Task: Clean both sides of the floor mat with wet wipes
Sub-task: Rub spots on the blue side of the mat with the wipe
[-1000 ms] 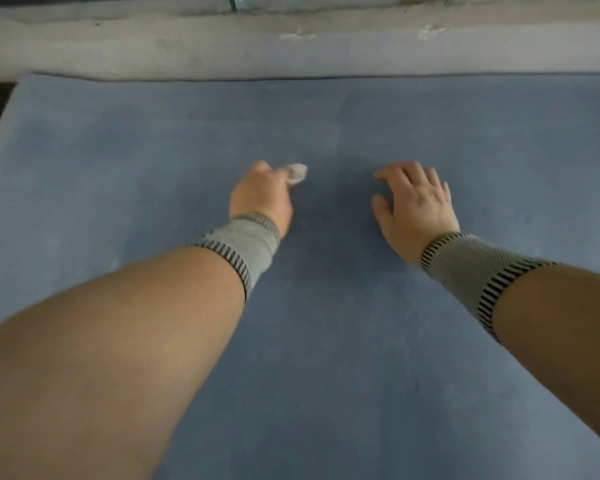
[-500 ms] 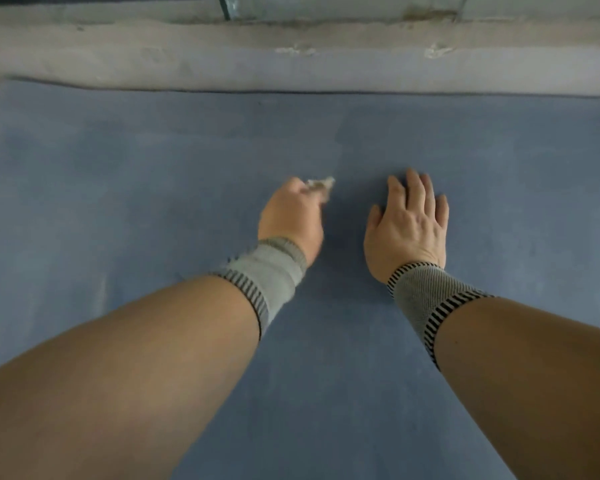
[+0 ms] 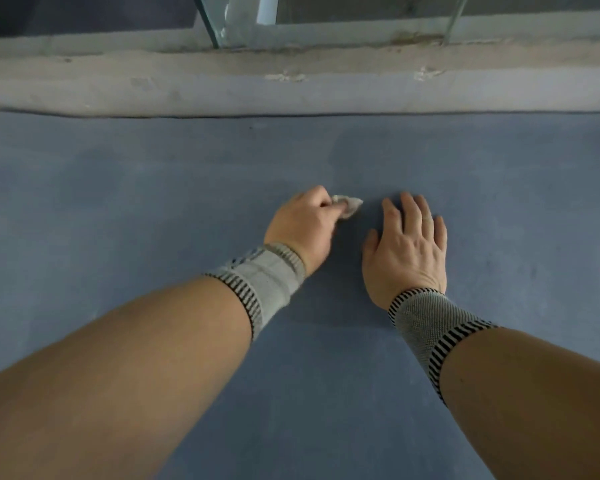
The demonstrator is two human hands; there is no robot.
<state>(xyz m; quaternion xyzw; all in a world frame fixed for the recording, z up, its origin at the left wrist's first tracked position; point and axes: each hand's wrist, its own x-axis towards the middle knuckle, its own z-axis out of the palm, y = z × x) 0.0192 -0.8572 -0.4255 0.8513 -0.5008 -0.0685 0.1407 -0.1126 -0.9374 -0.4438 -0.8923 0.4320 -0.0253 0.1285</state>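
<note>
- Floor mat [image 3: 153, 202]: blue, lies flat just below the concrete ledge [image 3: 187, 84].
- Left hand [image 3: 302, 230] grip holds a crumpled wet wipe [image 3: 350, 205] on the mat.
- Right hand [image 3: 407, 247] lies flat beside it, fingers straight.

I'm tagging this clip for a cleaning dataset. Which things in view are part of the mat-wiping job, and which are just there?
Part of the job:
- blue floor mat
- crumpled wet wipe, gripped by the left hand
- right hand, flat on the mat

Just there:
- concrete ledge along the mat's far edge
- window frame above it
- grey striped wristbands on both wrists
</note>
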